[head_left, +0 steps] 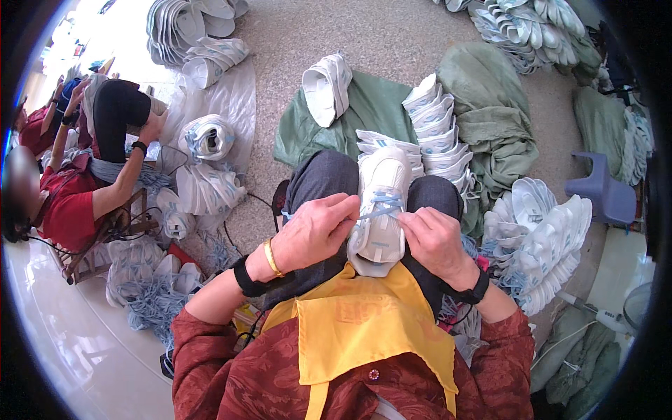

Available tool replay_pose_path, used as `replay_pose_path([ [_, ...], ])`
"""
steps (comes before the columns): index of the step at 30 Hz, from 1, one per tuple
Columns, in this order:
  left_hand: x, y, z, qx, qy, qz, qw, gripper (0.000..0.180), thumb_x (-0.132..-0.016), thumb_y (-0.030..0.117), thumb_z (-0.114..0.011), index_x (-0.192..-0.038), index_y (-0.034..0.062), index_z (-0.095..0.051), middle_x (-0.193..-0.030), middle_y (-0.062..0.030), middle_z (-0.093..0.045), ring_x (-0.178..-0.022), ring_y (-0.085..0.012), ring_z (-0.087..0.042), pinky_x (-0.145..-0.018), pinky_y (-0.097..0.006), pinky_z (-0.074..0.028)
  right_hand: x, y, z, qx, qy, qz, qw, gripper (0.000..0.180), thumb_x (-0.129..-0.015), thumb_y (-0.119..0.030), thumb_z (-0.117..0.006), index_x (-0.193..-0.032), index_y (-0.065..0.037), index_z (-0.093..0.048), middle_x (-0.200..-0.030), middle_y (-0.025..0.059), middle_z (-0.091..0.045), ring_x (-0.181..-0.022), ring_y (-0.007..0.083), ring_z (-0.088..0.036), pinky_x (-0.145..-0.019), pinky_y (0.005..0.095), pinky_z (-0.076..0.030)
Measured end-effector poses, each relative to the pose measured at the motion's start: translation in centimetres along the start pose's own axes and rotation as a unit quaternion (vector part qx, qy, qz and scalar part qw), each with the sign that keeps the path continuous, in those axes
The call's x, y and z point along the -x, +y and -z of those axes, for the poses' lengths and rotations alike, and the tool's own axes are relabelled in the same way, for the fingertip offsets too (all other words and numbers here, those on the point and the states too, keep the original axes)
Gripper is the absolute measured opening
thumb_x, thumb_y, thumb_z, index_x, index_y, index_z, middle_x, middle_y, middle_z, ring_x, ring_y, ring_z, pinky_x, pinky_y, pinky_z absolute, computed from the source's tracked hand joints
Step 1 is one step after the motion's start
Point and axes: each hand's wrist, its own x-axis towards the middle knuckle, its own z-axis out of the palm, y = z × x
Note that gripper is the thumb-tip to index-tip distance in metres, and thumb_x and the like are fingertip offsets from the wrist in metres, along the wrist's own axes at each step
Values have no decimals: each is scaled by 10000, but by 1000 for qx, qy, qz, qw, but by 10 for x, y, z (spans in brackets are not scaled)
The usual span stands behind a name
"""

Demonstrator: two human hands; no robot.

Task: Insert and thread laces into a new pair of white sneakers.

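Speckled flooring (273, 35) extended beyond your knees, with a green sheet (297, 133) spread on it and stacks of white shoe parts (437, 129) standing on and beside that sheet. You were wearing a yellow apron (364, 329) over a dark red top. One white shoe (378, 241) was located between your knees, directly ahead of the apron. Your left hand (316, 224) was closed, thumb and forefinger pinching a blue lace (381, 203) at the shoe's left side. Your right hand (435, 241) was likewise closed, its fingertips pinching the lace at the right side, so that it ran across the shoe between both hands. More pale shoe parts (546, 241) were heaped to your right, near a blue-grey plastic stool (600, 187). On your left, a co-worker (73, 210) in red was seated beside further bundles.
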Motion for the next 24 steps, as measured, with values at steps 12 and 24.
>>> replay_pose_path([
  [12,9,-9,10,-235,13,-33,971,123,-943,61,-661,-970,36,-544,-839,-133,-539,-791,-363,-629,-654,-457,-519,1,5,4,24,23,-20,999,145,-835,-9,-714,-976,-28,-684,-766,83,-561,-703,259,-619,-608,379,-514],
  [24,71,-22,58,-304,78,81,946,130,-880,-2,-674,-949,6,-565,-955,-168,-550,-919,-395,-600,-780,-466,-504,70,33,68,25,28,-227,973,199,-930,-5,-696,-1119,-30,-748,-875,140,-669,-784,336,-673,-695,415,-526],
])
